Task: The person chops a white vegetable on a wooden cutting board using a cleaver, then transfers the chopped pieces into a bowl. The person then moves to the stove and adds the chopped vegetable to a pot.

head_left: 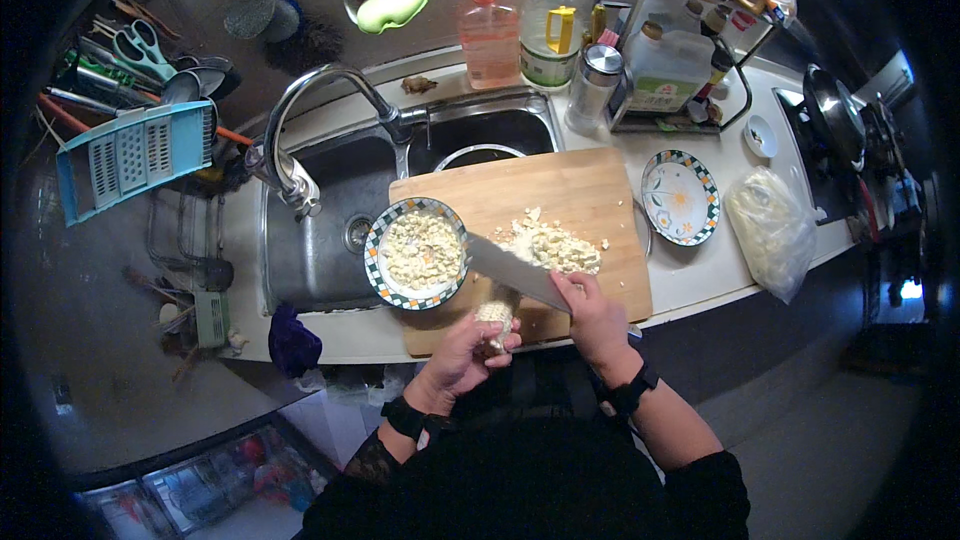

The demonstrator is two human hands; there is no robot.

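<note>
My left hand [469, 352] holds a pale, bumpy piece of food [495, 315], perhaps a corn cob, upright at the near edge of the wooden cutting board [442, 187]. In my right hand [596, 322] is a broad-bladed kitchen knife [517, 270], its blade slanting to the upper left above that piece. Pale yellow chopped bits [559, 247] lie in a heap beyond the knife. A bowl with a checkered rim [377, 289], filled with similar bits, stands on the board's left part, close to the blade's tip. The knife's handle is hidden in my right hand.
Left of the board lies a metal sink [322, 262] under a curved faucet [330, 71]. A patterned bowl [680, 199] and a plastic bag of pale food [772, 232] are on the right. Soap [489, 37] and oil bottles [551, 30] stand behind, beside a metal rack [667, 124].
</note>
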